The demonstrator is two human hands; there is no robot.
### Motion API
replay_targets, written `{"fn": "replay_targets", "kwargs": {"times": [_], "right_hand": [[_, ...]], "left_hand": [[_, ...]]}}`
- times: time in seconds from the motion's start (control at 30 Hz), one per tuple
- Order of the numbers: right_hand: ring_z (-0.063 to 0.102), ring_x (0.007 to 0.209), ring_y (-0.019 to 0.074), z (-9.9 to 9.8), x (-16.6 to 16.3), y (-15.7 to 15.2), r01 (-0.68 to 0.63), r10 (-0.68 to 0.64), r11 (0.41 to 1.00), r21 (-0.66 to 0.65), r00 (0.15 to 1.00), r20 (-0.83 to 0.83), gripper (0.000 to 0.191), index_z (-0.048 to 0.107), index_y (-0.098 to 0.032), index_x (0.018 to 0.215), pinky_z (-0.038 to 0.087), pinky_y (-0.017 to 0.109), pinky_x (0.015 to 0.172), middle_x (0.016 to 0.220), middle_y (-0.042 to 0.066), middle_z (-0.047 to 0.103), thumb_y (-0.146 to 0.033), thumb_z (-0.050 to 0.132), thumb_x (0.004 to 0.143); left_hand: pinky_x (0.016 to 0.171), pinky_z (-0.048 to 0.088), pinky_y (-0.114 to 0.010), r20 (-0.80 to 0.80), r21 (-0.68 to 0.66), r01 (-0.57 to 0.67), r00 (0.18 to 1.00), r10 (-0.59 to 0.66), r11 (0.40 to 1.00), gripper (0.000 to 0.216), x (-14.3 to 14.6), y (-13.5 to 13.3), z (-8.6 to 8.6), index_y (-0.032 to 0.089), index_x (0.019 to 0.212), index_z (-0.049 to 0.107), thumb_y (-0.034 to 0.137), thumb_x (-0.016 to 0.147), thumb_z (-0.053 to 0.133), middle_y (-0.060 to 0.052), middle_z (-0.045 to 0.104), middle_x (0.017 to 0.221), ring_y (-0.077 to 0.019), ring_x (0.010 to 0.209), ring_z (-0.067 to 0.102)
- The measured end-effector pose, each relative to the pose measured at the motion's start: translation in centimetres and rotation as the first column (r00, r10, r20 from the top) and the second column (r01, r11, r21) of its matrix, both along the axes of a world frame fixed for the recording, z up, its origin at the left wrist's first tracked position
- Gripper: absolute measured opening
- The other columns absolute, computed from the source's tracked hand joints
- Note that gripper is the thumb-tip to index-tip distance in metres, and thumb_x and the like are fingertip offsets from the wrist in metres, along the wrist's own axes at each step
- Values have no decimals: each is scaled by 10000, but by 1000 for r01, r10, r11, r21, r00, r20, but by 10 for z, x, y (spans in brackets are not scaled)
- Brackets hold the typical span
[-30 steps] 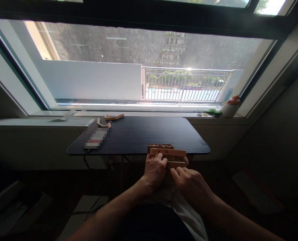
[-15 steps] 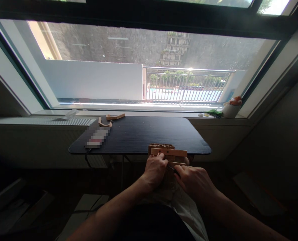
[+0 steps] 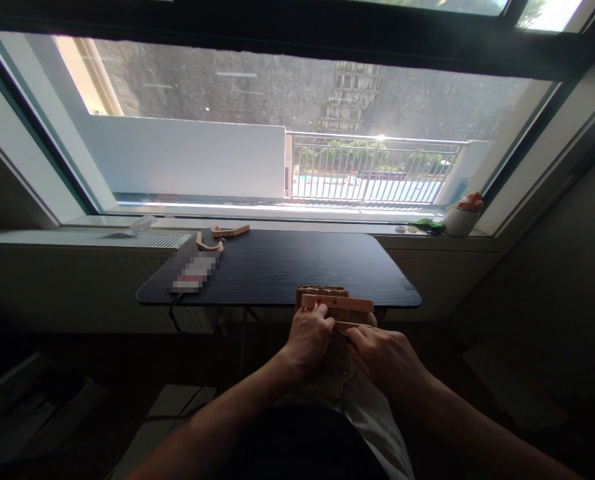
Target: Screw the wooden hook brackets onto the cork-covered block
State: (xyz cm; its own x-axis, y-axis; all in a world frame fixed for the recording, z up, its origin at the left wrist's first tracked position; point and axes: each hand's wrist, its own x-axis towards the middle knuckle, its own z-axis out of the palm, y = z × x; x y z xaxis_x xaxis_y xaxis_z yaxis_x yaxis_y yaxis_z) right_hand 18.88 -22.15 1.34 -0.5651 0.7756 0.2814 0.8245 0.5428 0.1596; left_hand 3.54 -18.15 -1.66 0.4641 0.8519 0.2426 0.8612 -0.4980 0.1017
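Observation:
My left hand (image 3: 311, 333) is closed on a light wooden piece with small dark holes, its upper strip (image 3: 350, 304) lying crosswise near the table's front edge. A second, shorter wooden strip (image 3: 353, 325) shows just below, partly covered by my hands; whether the two strips join is hidden. My right hand (image 3: 377, 343) is wrapped round a slim tool (image 3: 340, 332) whose thin tip points left toward my left fingertips. Its handle is mostly hidden in the fist. Beneath both hands lies a brown corrugated cardboard block (image 3: 322, 291), over my lap.
A dark table (image 3: 287, 267) stands ahead under a wide window. On its left are a curved wooden piece (image 3: 210, 245), another wooden piece (image 3: 232, 231) and a blurred-out item (image 3: 193, 272) with a cable. A white pot (image 3: 461, 219) sits on the sill at right.
My right hand has shifted very slightly left and up with the tool, covering more of its dark handle. My left hand and the wooden piece stay in place.

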Motion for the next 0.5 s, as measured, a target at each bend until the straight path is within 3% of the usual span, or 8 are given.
{"fn": "replay_targets", "kwargs": {"times": [0.2,0.33,0.5], "right_hand": [[565,579,132,-2,0,-2,21,-22,999,42,1000,17,59,510,-170,737,302,237,492,684,28,610,-126,497,773],[556,572,133,-6,1,-2,16,-16,999,46,1000,-13,84,509,-175,717,298,242,492,670,16,595,-134,491,788],[568,599,134,-6,0,-2,20,-19,1000,21,999,-35,83,529,-173,721,297,239,501,684,20,603,-141,497,791]], "left_hand": [[849,366,-330,7,-6,14,1000,-14,1000,140,-7,-8,0,212,900,578,186,805,478,-42,559,967,-188,930,495],[869,352,-332,75,45,-5,997,1,999,262,-24,-11,-8,232,1035,520,190,777,539,-27,557,1005,-194,986,470],[859,347,-346,110,47,-66,992,61,997,172,-31,-10,-15,230,946,541,235,776,568,-27,557,995,-196,982,468]]}}
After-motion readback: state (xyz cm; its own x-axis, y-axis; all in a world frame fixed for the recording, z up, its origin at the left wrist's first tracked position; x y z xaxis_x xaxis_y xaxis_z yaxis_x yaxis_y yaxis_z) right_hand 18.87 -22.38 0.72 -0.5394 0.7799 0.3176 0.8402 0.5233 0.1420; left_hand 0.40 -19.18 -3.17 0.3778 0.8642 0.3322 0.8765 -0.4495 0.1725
